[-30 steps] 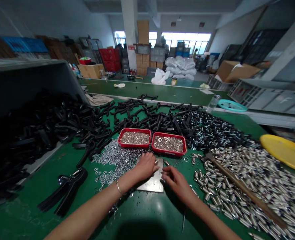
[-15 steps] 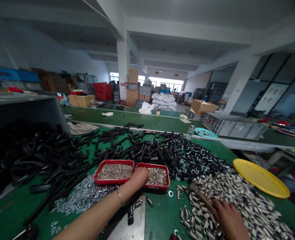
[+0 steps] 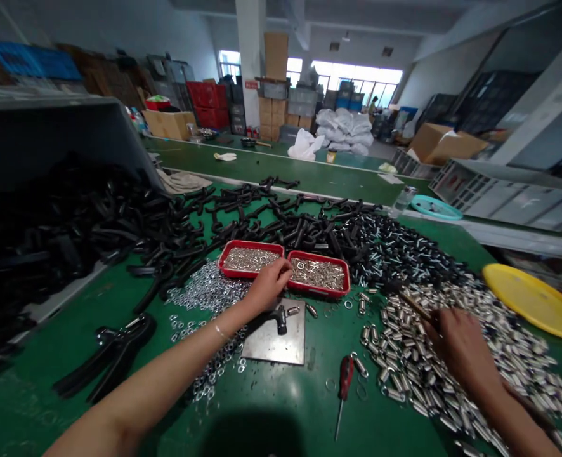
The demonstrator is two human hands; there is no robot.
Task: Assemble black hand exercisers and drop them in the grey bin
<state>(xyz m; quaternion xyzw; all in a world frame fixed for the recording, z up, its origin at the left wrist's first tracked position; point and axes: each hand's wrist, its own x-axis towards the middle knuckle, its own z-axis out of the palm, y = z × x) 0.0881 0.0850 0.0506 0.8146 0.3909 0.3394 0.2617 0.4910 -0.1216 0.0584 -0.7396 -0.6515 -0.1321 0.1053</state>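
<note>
My left hand (image 3: 272, 280) is closed in a pinch at the near left corner of the right red tray (image 3: 316, 293), which holds small metal pins. Whatever lies between its fingertips is too small to make out. Beneath that hand, a black curved part (image 3: 281, 321) rests on a flat metal plate (image 3: 274, 349), a metal spring (image 3: 293, 311) beside it. My right hand (image 3: 459, 336) is wrapped round the wooden handle of a hammer (image 3: 417, 304). The hammer's dark head points away to the left, over a heap of metal springs (image 3: 409, 374).
A second red tray (image 3: 250, 275) of tiny parts stands left. Shiny nuts (image 3: 198, 289), black curved parts (image 3: 243, 216) and black-headed bolts (image 3: 395, 244) lie heaped around. A red-handled screwdriver (image 3: 345, 381) lies in front. At the right is a yellow lid (image 3: 538, 301).
The view has tilted down, bringing the screwdriver and the whole plate into sight. My left hand has come back out of the right red tray to its near edge. My right hand still grips the hammer.
</note>
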